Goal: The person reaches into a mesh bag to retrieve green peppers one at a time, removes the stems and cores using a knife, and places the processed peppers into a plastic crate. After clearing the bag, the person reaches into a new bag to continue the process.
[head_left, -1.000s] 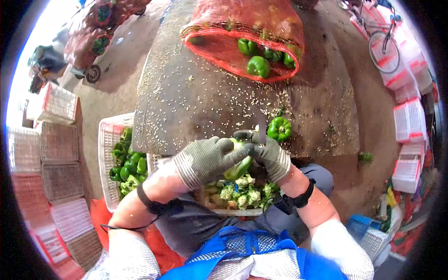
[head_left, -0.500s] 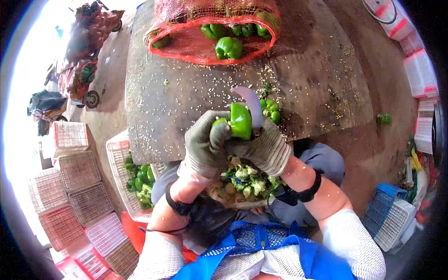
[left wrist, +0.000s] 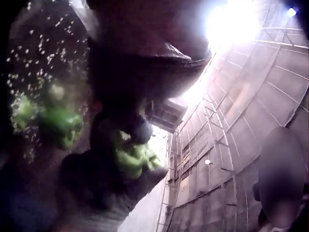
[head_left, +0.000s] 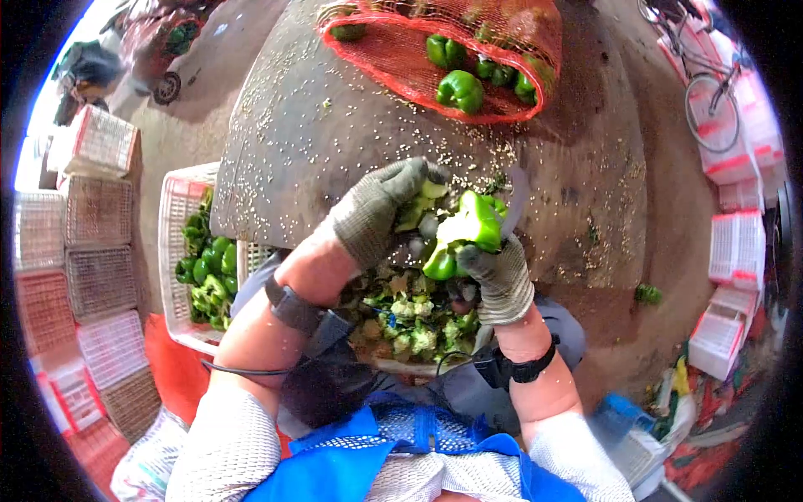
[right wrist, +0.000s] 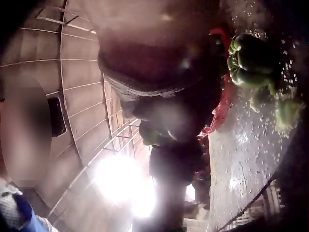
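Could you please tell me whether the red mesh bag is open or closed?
It is open: the red mesh bag has its mouth gaping toward the person, with green peppers visible inside.

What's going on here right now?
A person's gloved left hand holds a pale green piece, while the right hand grips a cut green pepper; a curved blade shows just beyond it. Pale green trimmings lie below the hands. Ahead on the table is an open red mesh bag of peppers; a white crate at left holds more.
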Tool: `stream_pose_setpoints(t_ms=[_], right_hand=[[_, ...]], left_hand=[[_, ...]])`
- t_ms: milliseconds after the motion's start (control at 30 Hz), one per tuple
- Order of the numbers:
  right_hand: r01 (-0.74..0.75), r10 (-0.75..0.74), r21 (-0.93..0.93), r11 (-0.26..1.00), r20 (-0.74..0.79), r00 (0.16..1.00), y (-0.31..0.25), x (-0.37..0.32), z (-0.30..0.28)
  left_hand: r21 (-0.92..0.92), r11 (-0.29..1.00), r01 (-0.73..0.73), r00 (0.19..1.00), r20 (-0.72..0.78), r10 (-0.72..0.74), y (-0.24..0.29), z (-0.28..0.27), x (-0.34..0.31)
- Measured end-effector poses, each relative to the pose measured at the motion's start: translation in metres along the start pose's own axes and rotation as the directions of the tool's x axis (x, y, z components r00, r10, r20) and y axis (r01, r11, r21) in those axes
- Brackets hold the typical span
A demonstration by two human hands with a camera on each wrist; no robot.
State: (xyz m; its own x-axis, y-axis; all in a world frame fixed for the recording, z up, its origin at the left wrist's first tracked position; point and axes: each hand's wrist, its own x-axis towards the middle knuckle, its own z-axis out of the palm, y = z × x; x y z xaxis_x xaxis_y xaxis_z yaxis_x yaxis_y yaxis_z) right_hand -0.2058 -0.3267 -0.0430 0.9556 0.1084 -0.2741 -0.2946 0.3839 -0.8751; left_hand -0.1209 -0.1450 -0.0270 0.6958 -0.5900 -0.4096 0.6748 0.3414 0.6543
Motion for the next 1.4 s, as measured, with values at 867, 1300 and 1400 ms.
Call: stream_pose_setpoints(t_ms=[867,1300,1400], right_hand=[[-0.179,0.197,-0.249,0.952,0.051,0.979,-0.005,-0.015,0.011],[-0.115,0.115,-0.069,0.991,-0.006,0.993,0.003,-0.012,-0.038],[-0.051,0.057,-0.166,0.985,0.032,0.998,0.012,-0.011,-0.032]], left_hand=[[0.552,0.806,0.211,0.834,0.329,-0.444,-0.021,-0.014,-0.028],[0.957,0.289,-0.012,0.883,0.146,-0.446,-0.007,-0.006,-0.039],[0.919,0.268,-0.289,0.953,0.249,0.174,-0.019,-0.003,-0.055]])
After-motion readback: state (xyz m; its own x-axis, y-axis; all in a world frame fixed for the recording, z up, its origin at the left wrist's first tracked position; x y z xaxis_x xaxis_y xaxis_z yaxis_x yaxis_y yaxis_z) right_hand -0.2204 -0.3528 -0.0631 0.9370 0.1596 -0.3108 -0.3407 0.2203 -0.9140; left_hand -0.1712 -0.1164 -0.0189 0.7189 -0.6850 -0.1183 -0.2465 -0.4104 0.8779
